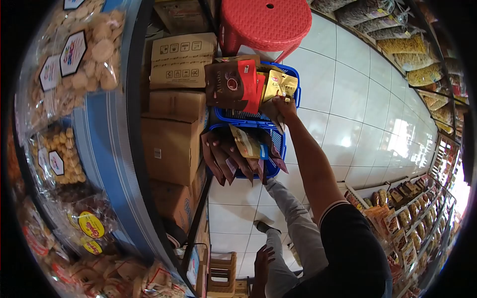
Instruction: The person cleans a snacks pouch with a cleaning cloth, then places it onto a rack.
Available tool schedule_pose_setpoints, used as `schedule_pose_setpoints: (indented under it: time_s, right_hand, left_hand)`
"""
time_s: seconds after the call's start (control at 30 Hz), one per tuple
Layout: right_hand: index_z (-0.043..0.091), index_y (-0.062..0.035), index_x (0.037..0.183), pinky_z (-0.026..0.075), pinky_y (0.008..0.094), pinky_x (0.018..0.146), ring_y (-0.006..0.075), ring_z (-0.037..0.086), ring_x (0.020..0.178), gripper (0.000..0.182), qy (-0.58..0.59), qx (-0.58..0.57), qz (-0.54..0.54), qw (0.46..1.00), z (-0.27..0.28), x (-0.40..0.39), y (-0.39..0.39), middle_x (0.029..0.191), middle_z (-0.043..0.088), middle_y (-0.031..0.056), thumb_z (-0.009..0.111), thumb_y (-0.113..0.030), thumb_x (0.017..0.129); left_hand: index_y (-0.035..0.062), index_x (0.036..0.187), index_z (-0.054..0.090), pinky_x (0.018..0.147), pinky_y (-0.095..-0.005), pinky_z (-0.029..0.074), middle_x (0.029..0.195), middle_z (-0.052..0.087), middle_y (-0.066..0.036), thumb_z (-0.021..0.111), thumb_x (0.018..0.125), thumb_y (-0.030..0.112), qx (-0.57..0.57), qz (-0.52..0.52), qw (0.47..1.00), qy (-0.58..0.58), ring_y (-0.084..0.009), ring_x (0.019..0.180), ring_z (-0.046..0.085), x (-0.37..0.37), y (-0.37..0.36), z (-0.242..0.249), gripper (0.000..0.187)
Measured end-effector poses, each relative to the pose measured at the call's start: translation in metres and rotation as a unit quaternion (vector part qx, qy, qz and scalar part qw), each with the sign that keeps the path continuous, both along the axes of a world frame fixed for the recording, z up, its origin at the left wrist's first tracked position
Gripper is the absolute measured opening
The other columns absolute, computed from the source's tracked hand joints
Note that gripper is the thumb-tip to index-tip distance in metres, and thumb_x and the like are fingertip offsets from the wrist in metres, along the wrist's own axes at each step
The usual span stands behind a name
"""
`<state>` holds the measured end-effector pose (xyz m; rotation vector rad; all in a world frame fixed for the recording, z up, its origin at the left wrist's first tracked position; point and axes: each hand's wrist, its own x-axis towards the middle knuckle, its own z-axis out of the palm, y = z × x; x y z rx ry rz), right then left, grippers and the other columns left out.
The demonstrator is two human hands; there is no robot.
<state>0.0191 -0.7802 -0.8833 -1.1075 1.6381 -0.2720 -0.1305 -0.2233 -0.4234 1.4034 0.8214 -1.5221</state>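
My right hand (284,107) reaches into the far blue basket (297,94), its fingers closed on the edge of a brownish pouch (271,112). Just beyond the fingers stands a gold pouch (279,83). To the left of it in the same basket is a large brown and red pouch (231,85). A nearer blue basket (282,149) holds several dark pouches (214,159) and a gold one with a blue patch (247,144). My left hand (264,258) hangs low beside my leg, fingers apart and holding nothing.
A red plastic stool (266,22) stands behind the baskets. Cardboard boxes (171,134) are stacked at left, beside a shelf with bagged snacks (92,54). Racks of packaged goods (412,213) line the right side of the tiled floor (348,99). A brown wooden stool (222,273) is at the bottom.
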Motion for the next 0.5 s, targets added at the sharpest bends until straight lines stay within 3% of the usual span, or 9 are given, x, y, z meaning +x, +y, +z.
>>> schedule_pose_setpoints:
  time_s: [0.07, 0.17, 0.3, 0.43, 0.5]
  right_hand:
    - [0.064, 0.0003, 0.131, 0.065, 0.0398, 0.087, 0.0244, 0.075, 0.102, 0.060, -0.040, 0.030, -0.001, 0.999, 0.031, 0.006, -0.001, 0.119, 0.074, 0.0140, 0.096, -0.019, 0.084]
    - [0.064, 0.0002, 0.133, 0.066, 0.0445, 0.086, 0.0262, 0.076, 0.104, 0.064, -0.205, 0.130, -0.016, 0.970, 0.068, 0.007, -0.002, 0.119, 0.074, 0.0144, 0.097, -0.018, 0.082]
    - [0.065, -0.0012, 0.134, 0.067, 0.0477, 0.086, 0.0290, 0.076, 0.106, 0.064, -0.101, 0.157, -0.147, 0.971, 0.073, 0.005, -0.008, 0.127, 0.072, 0.0198, 0.098, -0.016, 0.081]
    - [0.066, 0.0018, 0.138, 0.064, 0.0415, 0.087, 0.0293, 0.076, 0.104, 0.065, -0.076, 0.082, -0.085, 0.990, 0.050, -0.014, -0.008, 0.122, 0.074, 0.0206, 0.094, -0.023, 0.084]
    - [0.066, 0.0035, 0.137, 0.063, 0.0416, 0.088, 0.0289, 0.075, 0.103, 0.057, -0.095, 0.072, -0.079, 0.990, 0.037, -0.026, -0.008, 0.121, 0.075, 0.0197, 0.086, -0.025, 0.092]
  left_hand:
    - [0.0039, 0.162, 0.037, 0.108, -0.0469, 0.054, 0.149, 0.061, -0.022, 0.052, 0.115, 0.041, 0.011, 0.005, 1.000, 0.006, -0.0320, 0.132, 0.065, -0.009, 0.004, 0.000, 0.062]
    - [0.0036, 0.163, 0.036, 0.107, -0.0464, 0.054, 0.149, 0.061, -0.022, 0.051, 0.116, 0.041, 0.019, 0.007, 1.000, 0.020, -0.0318, 0.132, 0.065, -0.014, 0.004, 0.004, 0.062]
    - [0.0034, 0.162, 0.037, 0.106, -0.0456, 0.055, 0.150, 0.060, -0.022, 0.050, 0.116, 0.040, 0.001, -0.007, 1.000, 0.008, -0.0315, 0.132, 0.065, -0.009, 0.000, 0.001, 0.061]
    - [0.0035, 0.162, 0.038, 0.106, -0.0452, 0.055, 0.150, 0.060, -0.022, 0.050, 0.116, 0.040, -0.007, -0.010, 1.000, -0.012, -0.0313, 0.132, 0.065, -0.002, -0.010, -0.005, 0.059]
    - [0.0035, 0.161, 0.039, 0.106, -0.0450, 0.055, 0.150, 0.060, -0.022, 0.050, 0.116, 0.039, 0.002, -0.009, 1.000, -0.018, -0.0312, 0.131, 0.066, 0.001, -0.012, -0.004, 0.059]
